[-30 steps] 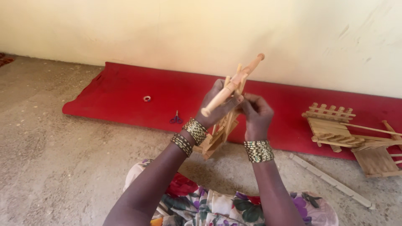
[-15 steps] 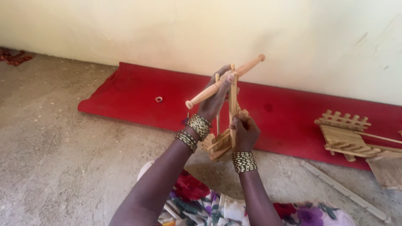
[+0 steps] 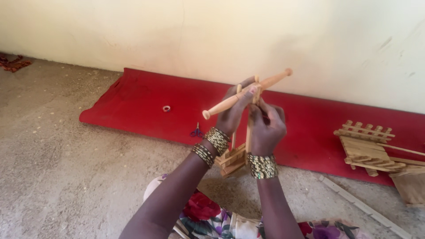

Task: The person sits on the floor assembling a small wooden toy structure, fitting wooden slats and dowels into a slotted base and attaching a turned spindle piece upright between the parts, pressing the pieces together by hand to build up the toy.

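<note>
Your left hand (image 3: 232, 113) wraps the wooden rod (image 3: 246, 93) near its middle, fingers closed round it, so the rod sticks out past your grip on both sides, tilted up to the right. Your right hand (image 3: 265, 128) is closed on an upright of the wooden frame (image 3: 231, 160) just below the rod. Behind them lies the red mat (image 3: 133, 102), with small scissors (image 3: 197, 131) on it.

A plain home craft spot on the floor: bare gritty concrete floor (image 3: 66, 177) under the hands, long red mat (image 3: 146, 104) beyond them against a cream plaster wall (image 3: 177, 31), slatted wooden pieces (image 3: 365, 148) to their right.
</note>
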`<state>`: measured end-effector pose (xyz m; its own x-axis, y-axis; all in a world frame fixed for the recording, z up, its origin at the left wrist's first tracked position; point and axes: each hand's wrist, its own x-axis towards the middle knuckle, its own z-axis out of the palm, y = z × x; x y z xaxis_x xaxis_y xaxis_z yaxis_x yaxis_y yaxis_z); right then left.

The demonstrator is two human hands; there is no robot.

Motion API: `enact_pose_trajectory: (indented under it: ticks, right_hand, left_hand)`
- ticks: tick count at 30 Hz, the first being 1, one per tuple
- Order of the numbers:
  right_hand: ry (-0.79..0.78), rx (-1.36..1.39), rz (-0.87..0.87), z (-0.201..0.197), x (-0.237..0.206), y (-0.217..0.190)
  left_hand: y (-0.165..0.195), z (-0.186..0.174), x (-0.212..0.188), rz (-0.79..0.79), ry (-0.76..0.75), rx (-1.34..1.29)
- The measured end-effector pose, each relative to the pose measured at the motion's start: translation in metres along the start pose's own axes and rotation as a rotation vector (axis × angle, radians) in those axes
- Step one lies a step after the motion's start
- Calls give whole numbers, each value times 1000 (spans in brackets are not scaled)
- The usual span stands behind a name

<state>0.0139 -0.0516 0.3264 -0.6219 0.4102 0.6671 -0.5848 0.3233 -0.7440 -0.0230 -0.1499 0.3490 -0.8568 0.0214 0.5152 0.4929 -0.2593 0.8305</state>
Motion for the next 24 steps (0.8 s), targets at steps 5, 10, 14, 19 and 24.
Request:
enact_pose_trajectory:
  ticks: [5,10,14,19,24]
  right_hand:
    - [-21,17,175,-13,-19,22]
    - [-1,335,137,-15,-6,13]
    - [12,130,38,-5,15,16]
    - [-39,32,-7,-3,0,61]
    - [-6,-71,92,-7,-42,90]
  left_hand:
    - [-8,12,7,-5,-2,-62]
    - [-3,19,12,-3,-38,-7]
    - [-4,20,18,-45,-44,-28]
    - [-8,12,28,-65,-21,-4]
    - [-11,8,35,-88,-13,-30]
